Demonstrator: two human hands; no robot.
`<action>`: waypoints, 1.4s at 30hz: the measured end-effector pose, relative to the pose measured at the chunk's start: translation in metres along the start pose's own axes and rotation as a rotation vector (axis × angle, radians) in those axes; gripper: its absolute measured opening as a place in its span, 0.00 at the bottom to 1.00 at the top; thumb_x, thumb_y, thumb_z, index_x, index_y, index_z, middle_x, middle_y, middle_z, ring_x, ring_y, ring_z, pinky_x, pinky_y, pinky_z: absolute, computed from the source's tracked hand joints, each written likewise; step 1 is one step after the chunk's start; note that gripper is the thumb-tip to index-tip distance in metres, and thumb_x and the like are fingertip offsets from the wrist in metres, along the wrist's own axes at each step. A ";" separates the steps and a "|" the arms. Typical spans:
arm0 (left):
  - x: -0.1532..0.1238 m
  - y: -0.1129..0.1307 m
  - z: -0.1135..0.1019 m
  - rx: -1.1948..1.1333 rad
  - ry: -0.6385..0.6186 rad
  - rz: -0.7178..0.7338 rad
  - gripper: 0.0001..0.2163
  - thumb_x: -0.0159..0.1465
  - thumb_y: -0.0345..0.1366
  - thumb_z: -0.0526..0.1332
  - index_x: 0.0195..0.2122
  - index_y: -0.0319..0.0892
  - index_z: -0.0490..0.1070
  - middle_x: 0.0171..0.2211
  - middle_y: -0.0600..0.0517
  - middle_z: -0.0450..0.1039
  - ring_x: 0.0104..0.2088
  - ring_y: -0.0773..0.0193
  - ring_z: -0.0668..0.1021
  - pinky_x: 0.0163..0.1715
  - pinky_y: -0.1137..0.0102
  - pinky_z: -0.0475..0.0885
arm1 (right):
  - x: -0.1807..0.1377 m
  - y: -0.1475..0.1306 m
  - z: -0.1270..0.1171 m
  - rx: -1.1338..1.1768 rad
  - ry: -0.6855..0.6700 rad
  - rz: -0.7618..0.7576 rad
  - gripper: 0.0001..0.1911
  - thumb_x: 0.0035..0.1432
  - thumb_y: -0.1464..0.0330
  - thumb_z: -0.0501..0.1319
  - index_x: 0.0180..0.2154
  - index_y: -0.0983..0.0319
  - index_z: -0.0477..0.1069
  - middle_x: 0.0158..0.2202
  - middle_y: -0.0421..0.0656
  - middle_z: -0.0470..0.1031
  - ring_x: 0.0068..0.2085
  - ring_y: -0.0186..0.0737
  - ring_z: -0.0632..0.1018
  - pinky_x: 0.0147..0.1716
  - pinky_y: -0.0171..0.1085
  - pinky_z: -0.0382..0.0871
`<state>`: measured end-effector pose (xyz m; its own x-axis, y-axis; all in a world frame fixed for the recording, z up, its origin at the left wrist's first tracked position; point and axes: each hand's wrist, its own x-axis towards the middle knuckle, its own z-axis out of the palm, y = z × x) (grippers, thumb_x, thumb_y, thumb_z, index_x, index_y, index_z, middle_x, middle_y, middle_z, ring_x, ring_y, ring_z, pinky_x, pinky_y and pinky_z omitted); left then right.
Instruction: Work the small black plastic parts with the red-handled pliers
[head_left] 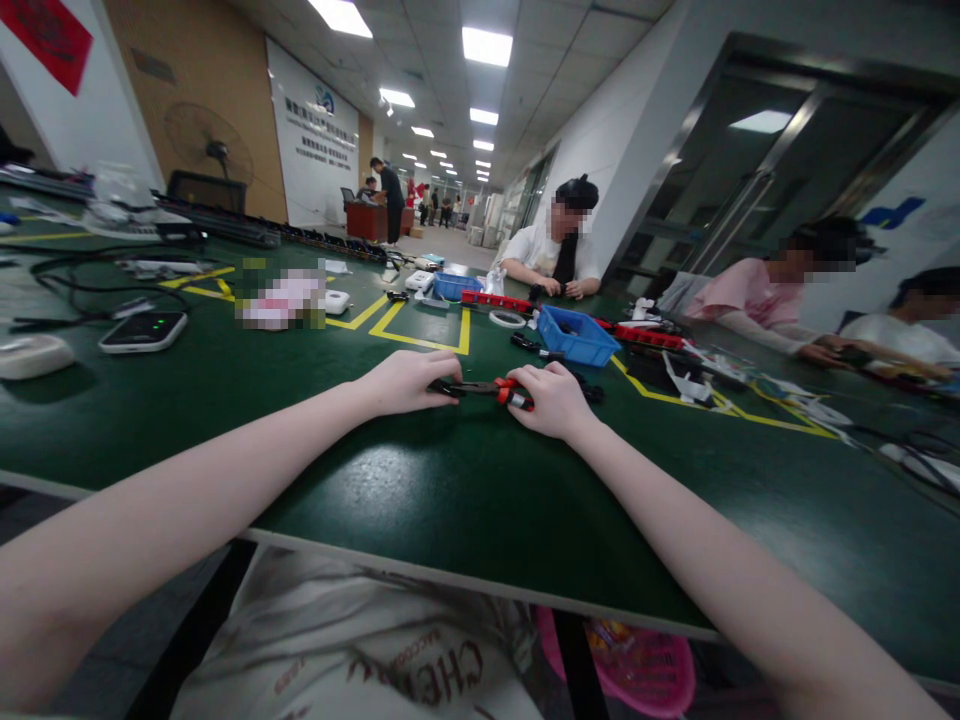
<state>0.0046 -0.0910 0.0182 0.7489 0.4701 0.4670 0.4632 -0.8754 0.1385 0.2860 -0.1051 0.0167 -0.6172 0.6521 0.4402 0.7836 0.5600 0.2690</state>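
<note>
My right hand (553, 402) is closed around the red-and-black handles of a pair of pliers (481, 387), just above the green tabletop. The pliers' dark jaws point left, toward my left hand (405, 382). Between the fingers of my left hand is a small black piece (445, 389), and the jaw tips meet or overlap it; whether they grip it I cannot tell. Several black parts (529, 343) lie beyond my right hand, beside a blue bin (576, 337).
A smaller blue bin (456, 287) and red trays (495, 300) stand farther back. At left are a white device with green lights (144, 332), black cables (71, 265) and a round white object (34, 358). Co-workers sit across and to the right. A pink basket (652, 670) is under the table edge.
</note>
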 end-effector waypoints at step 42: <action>0.001 0.001 0.001 -0.090 -0.052 -0.164 0.15 0.64 0.48 0.60 0.46 0.46 0.70 0.42 0.52 0.78 0.41 0.59 0.79 0.38 0.69 0.70 | -0.002 -0.003 -0.005 0.127 -0.107 0.086 0.16 0.56 0.65 0.58 0.47 0.62 0.66 0.44 0.47 0.73 0.41 0.44 0.75 0.38 0.37 0.66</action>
<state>0.0067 -0.0912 0.0177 0.6915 0.6107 0.3858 0.5385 -0.7918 0.2882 0.2852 -0.1104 0.0195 -0.5580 0.7468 0.3617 0.8224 0.5560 0.1208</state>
